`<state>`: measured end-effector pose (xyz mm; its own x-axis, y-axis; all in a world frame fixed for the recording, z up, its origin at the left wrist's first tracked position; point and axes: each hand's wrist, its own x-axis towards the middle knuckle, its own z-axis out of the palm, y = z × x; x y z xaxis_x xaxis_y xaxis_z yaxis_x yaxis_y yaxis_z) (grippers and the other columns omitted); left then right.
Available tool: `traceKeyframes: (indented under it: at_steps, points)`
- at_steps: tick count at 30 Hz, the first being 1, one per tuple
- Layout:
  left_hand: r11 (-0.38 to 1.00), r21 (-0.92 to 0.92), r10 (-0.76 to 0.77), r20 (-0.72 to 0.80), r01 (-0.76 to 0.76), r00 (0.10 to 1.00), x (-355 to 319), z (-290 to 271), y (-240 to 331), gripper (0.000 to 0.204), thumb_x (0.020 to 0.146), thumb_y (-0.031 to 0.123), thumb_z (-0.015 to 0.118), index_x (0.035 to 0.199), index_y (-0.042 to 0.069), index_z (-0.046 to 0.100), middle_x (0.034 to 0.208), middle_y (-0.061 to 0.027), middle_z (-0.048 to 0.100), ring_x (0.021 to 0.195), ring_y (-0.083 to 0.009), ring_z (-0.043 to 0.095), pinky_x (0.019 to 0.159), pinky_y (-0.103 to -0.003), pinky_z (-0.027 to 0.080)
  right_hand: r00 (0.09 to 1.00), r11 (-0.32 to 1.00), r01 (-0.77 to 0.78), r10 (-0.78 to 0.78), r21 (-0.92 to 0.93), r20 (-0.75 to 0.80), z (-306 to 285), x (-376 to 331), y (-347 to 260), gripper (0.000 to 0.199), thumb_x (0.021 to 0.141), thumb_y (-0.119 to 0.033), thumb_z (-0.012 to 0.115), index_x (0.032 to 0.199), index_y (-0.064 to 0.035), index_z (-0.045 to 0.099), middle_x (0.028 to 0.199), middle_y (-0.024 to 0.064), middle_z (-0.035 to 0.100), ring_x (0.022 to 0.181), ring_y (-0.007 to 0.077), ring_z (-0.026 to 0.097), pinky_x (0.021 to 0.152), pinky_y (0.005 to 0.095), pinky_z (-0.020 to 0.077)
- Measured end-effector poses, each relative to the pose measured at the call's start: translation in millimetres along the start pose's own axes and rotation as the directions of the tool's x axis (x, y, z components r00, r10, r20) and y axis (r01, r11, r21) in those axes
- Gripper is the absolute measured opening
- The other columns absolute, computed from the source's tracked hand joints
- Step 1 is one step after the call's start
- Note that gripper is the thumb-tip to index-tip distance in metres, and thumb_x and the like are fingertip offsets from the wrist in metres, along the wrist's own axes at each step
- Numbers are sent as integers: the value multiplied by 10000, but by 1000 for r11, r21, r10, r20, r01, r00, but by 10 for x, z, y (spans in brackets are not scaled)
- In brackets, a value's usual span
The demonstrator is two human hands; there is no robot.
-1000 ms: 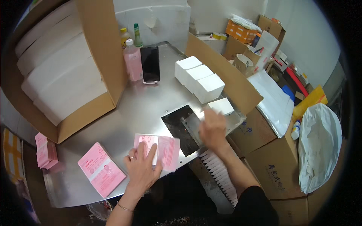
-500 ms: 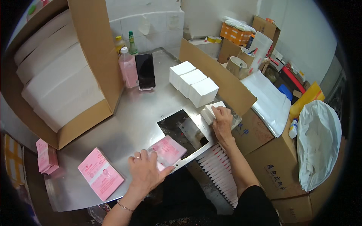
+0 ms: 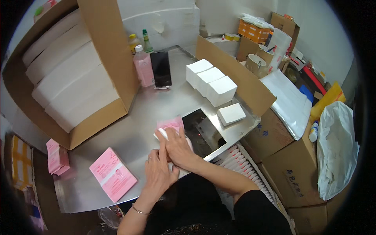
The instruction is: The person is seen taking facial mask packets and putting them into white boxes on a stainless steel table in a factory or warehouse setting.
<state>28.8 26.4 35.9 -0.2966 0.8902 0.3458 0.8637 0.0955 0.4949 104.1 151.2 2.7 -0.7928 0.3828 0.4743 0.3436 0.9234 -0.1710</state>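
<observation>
At the frame's centre, a pink packet (image 3: 171,124) and a white box (image 3: 164,134) are pressed onto the steel surface (image 3: 149,117) by both hands together: the right hand (image 3: 178,149) is clamped over them, the left hand (image 3: 158,172) is laid flat just below, touching it.

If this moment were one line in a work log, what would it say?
left hand: on table beside right | right hand: pressing white packet onto pink sleeve | nearby: pink stack, white boxes, steel table
</observation>
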Motion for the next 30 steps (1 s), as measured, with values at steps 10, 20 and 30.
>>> traceKeyframes:
  at_steps: [10,20,30]
  points:
    - [996,30,81,99,-84,992,-95,-140,-135,564,708,264,743,1225,82,609,1061,-142,535,979,-329,519,789,-451,446,975,754,-192,219,629,35,-296,-290,97,566,770,112,438,1277,-31,644,1232,193,669,1144,362,629,1023,389,474]
    - [981,196,16,-69,-2,998,30,122,-287,560,690,368,769,1184,121,672,1089,-165,522,991,-339,503,803,-449,414,948,681,-182,313,710,-56,-508,-227,89,520,793,72,537,1288,-49,646,1204,167,677,1142,312,645,1030,424,466]
    - [991,136,-21,129,3,991,45,-71,-58,861,736,200,728,1529,189,393,1051,-205,517,887,-360,568,793,-448,471,996,1000,-15,14,19,90,203,48,107,226,866,-168,581,1015,-30,679,1144,200,633,1059,367,618,1063,684,319]
